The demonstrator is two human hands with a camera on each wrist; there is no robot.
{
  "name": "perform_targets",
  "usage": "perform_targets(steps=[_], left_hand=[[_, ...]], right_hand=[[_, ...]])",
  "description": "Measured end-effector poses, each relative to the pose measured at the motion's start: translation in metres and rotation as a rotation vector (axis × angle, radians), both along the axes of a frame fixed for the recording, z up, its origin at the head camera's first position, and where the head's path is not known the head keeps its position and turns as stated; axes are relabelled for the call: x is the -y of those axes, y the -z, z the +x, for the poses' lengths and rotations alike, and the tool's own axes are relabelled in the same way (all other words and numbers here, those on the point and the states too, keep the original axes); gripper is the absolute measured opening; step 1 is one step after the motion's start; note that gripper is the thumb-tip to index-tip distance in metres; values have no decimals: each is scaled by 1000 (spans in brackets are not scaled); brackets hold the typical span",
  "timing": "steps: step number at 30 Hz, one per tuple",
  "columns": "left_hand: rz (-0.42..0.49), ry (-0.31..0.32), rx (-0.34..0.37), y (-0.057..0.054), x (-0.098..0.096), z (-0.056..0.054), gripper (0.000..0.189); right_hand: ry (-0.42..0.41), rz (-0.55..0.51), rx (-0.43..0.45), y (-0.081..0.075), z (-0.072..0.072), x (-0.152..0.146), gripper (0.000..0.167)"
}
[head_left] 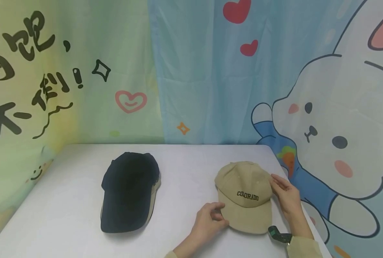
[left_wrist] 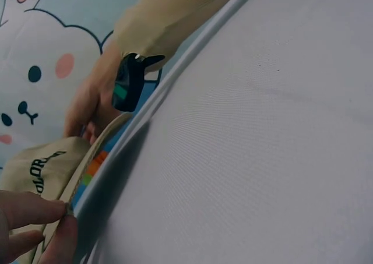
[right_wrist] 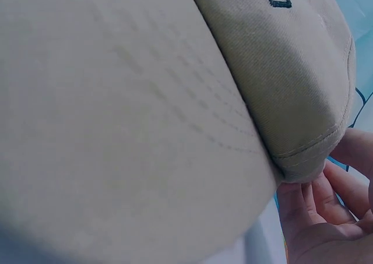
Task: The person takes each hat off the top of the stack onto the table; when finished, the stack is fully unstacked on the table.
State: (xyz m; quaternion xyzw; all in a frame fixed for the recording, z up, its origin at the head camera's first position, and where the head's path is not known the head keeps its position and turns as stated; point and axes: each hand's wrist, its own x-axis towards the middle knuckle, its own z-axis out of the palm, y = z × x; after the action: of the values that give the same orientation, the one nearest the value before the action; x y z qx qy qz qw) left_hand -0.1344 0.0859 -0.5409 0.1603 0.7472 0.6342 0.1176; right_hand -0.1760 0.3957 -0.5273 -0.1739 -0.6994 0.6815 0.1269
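A beige baseball cap with COLORADO in dark letters faces forward on the right side of the white table. My left hand pinches the left edge of its brim between thumb and fingers; the left wrist view shows these fingers at the brim edge. On the opposite side, my right hand holds the lower rim of the crown, and in the right wrist view its fingers curl under that rim. A dark navy baseball cap lies to the left, brim toward me, with neither hand near it.
The white table ends at a printed curtain with hearts and a large rabbit. A small dark camera is strapped at the right wrist, close to the cap's brim. The table's right edge runs just beside my right forearm.
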Motion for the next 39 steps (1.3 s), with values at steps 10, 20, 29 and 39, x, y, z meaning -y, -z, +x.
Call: perform_targets(steps=[10, 20, 29, 39], left_hand=[[-55, 0, 5, 4, -1, 2, 51], [-58, 5, -7, 8, -2, 3, 50], [-83, -21, -49, 7, -3, 6, 48], [-117, -53, -109, 6, -4, 6, 50]], right_hand=[[4, 125, 57, 4, 4, 0, 61], [29, 174, 144, 9, 5, 2, 64], [39, 88, 155, 12, 6, 4, 64], [37, 2, 113, 16, 5, 5, 64]])
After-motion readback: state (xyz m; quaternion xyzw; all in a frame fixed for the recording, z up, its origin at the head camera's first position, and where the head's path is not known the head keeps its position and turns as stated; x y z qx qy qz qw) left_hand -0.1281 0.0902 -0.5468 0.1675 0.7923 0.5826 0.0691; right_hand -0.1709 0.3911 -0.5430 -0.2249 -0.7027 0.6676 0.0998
